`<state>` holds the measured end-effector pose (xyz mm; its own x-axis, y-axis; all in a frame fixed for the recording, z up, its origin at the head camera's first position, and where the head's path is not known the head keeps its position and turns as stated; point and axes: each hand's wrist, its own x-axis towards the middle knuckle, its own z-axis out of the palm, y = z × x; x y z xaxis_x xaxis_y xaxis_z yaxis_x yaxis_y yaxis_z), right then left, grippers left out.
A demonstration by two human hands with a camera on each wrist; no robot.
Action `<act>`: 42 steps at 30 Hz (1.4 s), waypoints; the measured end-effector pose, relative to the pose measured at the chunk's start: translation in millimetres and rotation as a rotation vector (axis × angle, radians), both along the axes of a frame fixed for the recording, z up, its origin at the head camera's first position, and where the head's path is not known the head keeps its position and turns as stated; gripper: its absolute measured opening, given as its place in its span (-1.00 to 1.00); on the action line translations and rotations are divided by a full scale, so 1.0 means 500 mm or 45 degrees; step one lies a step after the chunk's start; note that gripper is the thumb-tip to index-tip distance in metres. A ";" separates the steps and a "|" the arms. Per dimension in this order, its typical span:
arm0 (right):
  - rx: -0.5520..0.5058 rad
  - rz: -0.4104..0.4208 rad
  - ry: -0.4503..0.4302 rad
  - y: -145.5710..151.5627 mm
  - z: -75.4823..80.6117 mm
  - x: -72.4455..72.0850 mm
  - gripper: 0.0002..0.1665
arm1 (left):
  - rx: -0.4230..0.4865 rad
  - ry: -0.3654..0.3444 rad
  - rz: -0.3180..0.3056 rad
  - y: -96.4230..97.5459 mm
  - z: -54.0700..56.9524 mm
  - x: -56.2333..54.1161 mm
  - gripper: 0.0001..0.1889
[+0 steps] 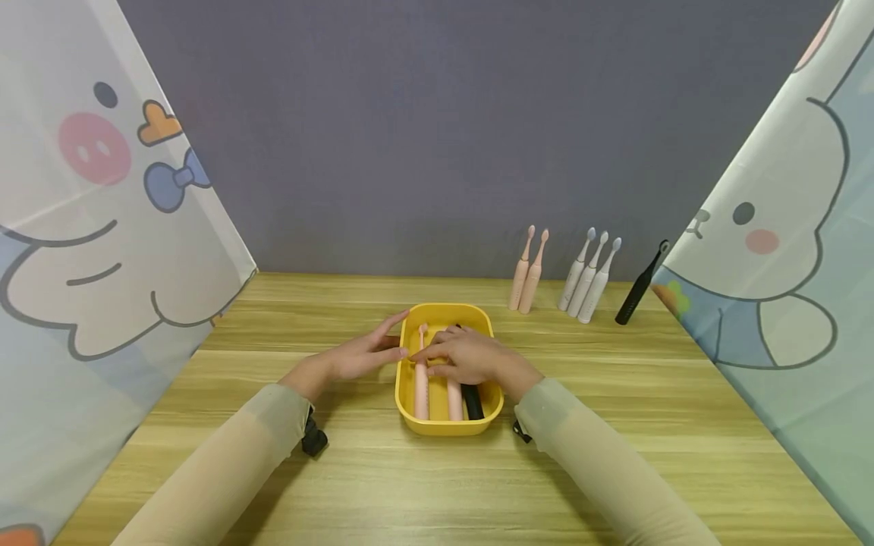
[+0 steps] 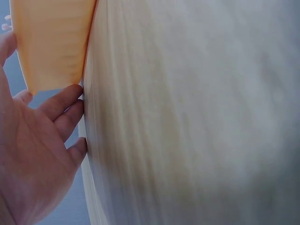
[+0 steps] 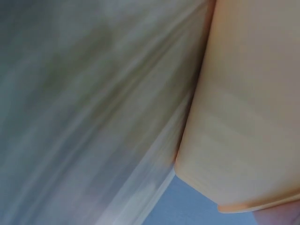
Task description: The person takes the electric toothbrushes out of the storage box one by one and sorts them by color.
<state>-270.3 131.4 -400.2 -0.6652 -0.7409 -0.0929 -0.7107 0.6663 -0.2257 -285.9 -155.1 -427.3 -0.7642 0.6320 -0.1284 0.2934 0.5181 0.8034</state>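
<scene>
A yellow bin [image 1: 451, 428] stands on the table with two pink electric toothbrushes and a black one [image 1: 472, 402] lying side by side inside. My left hand [image 1: 358, 356] touches the bin's left side, thumb by the rim; in the left wrist view its fingers lie loosely along the outer wall. Inside the bin, my right hand [image 1: 471, 356] has its index finger and thumb on either side of the leftmost pink toothbrush [image 1: 421, 398], near its neck. That hand covers the upper part of the other pink toothbrush [image 1: 454, 402] and much of the black one.
Behind and right of the bin, upright electric toothbrushes stand in groups: two pink ones [image 1: 524, 280], three white ones [image 1: 585, 288] and a black one [image 1: 638, 292]. A grey panel [image 1: 437, 136] closes the back; cartoon-printed cloths flank the wooden table [image 1: 410, 493].
</scene>
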 end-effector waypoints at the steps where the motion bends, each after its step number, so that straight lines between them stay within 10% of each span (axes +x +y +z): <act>1: -0.002 0.002 0.002 0.000 0.000 0.000 -0.53 | 0.001 -0.003 0.003 0.000 0.000 0.000 -0.10; 27: -0.013 -0.097 -0.053 -0.006 -0.007 -0.001 -0.47 | 0.019 -0.039 -0.005 -0.003 0.003 0.004 -0.10; 42: -0.257 -0.138 -0.068 0.004 -0.003 -0.001 -0.48 | 0.008 -0.039 0.011 0.000 0.004 0.006 -0.11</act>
<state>-270.7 133.5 -401.9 -0.7397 -0.6728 0.0124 -0.6211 0.6755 -0.3975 -283.1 -155.1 -425.3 -0.7654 0.6264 -0.1476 0.2644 0.5152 0.8152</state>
